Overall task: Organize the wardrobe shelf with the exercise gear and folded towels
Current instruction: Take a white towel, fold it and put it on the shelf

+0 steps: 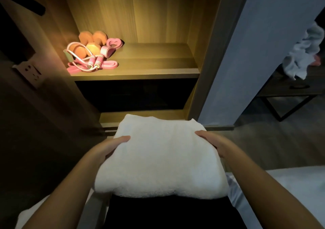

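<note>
Folded white towel (pixel 161 158), thick and fluffy, held level at waist height in front of the open wardrobe, below and nearer than the lit shelf (pixel 154 74). Left hand (pixel 112 147) grips the towel's left edge, right hand (pixel 213 141) the right edge; each thumb lies on top, and the fingers are clamped round the towel from beneath, mostly hidden under it. Towel's far edge overlaps the view of the wardrobe's bottom board (pixel 140 116). On the shelf, gear is bunched in the left rear corner: orange dumbbells (pixel 91 48) at the back, a pink jump rope (pixel 93 63) coiled loosely over and in front of them, and pink resistance bands (pixel 112 43) just beside them on the right. The rest of the shelf shows bare wood under warm light from above. Pale blue-grey wardrobe door (pixel 255 53) stands open on the right. Beyond it, a dark tabletop (pixel 288 86) with a grey cloth (pixel 302 53) heaped on it. Wall socket (pixel 29 72) on the dim left side. White bed (pixel 290 184) at lower right.
</note>
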Demonstrator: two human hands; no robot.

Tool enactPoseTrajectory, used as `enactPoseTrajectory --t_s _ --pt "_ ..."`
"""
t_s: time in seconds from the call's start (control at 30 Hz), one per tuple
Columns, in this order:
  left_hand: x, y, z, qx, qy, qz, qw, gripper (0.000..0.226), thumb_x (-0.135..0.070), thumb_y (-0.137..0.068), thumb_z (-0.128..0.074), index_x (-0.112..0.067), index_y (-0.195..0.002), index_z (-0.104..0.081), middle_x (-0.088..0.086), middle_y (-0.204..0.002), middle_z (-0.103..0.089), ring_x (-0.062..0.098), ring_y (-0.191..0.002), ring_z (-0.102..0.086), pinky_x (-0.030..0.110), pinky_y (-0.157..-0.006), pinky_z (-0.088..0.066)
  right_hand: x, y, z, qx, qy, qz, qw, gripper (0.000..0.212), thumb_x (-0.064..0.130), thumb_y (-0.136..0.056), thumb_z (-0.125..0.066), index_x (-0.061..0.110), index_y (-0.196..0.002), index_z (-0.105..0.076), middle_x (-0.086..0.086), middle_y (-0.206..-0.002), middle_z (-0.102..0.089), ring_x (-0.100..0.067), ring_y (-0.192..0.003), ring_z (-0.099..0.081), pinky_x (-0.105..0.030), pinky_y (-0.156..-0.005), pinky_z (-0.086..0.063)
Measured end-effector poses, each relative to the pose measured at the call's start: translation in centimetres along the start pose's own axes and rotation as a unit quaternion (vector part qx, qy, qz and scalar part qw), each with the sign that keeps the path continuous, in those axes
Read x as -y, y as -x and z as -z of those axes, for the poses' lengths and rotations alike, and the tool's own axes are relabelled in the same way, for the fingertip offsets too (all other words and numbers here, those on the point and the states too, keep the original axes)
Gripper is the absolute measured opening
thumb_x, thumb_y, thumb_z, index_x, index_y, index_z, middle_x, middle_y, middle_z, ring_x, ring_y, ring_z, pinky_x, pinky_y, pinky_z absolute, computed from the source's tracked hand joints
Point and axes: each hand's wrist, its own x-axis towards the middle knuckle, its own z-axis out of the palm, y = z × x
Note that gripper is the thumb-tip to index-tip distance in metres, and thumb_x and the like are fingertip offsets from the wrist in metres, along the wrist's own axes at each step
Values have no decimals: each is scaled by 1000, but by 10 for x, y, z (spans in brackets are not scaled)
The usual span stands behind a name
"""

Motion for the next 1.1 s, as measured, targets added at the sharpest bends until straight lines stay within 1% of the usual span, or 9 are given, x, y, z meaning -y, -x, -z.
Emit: enactPoseTrajectory --t_s 0.17,0.27,0.33,0.47,0.6,0.73,0.83,0.93,1.1 --pt "24 19 12 74 104 22 992 70 -38 -66 -78 -8 -124 -53 24 -117 -63 41 -107 -58 48 -88 -45 -25 25 11 106 -80 -38 990 57 35 -79 -74 10 -127 -56 -17 -117 -67 -35 -110 -61 -48 -92 -48" --pt "41 26 14 93 139 11 986 105 -34 -31 -98 -5 -123 -56 26 -114 -67 42 -105 -62 48 -85 -49 -38 39 15 179 -58 -28 982 92 36 -42 -96 10 -122 -59 -15 -112 -71 -34 -109 -62 -46 -86 -50" --pt "49 30 16 92 148 -14 985 110 -30 -24 -100 -5 -122 -58 23 -108 -70 40 -99 -66 46 -82 -50 -45 44 17 211 -63 -28 975 109 32 -23 -101 9 -122 -59 -15 -111 -72 -34 -108 -63 -45 -84 -51" --pt "52 51 16 77 125 -96 985 99 -30 -32 -98 -4 -119 -60 21 -105 -71 35 -89 -69 42 -74 -52 -51 54 35 227 -121 -7 966 112 24 -26 -101 8 -127 -56 -20 -121 -66 -39 -109 -64 -50 -88 -54" --pt "65 78 20 134 58 -93 985 114 -38 -6 -97 -9 -111 -63 17 -101 -73 36 -96 -67 42 -72 -53 -69 67 63 258 -45 4 965 112 34 -33 -100 9 -132 -53 -20 -126 -63 -39 -117 -60 -49 -94 -50" --pt "91 74 14 132 17 -25 991 123 -44 -10 -96 -9 -121 -58 18 -114 -67 38 -108 -61 45 -81 -51 -98 68 58 254 20 -37 966 119 43 -30 -99 11 -134 -49 -16 -122 -65 -36 -116 -59 -46 -94 -52" --pt "88 70 5 104 13 -40 994 93 -52 -39 -92 -12 -116 -61 14 -107 -71 33 -105 -63 42 -81 -49 -91 67 51 224 2 -27 974 111 52 -31 -95 15 -127 -55 -14 -114 -70 -32 -104 -68 -42 -79 -57" --pt "72 55 -1 38 30 -47 998 52 -49 -81 -65 -14 -118 -60 13 -112 -67 31 -104 -62 42 -87 -48 -68 58 44 143 -3 -11 990 85 56 -53 -83 13 -122 -59 -12 -105 -74 -33 -103 -67 -44 -84 -52" --pt "51 31 -12 -21 3 -55 998 49 -49 -85 -67 -10 -113 -59 11 -106 -65 31 -97 -64 46 -94 -48 -51 42 23 83 16 -16 996 76 47 -61 -81 8 -122 -59 -14 -113 -69 -32 -105 -64 -47 -97 -48"
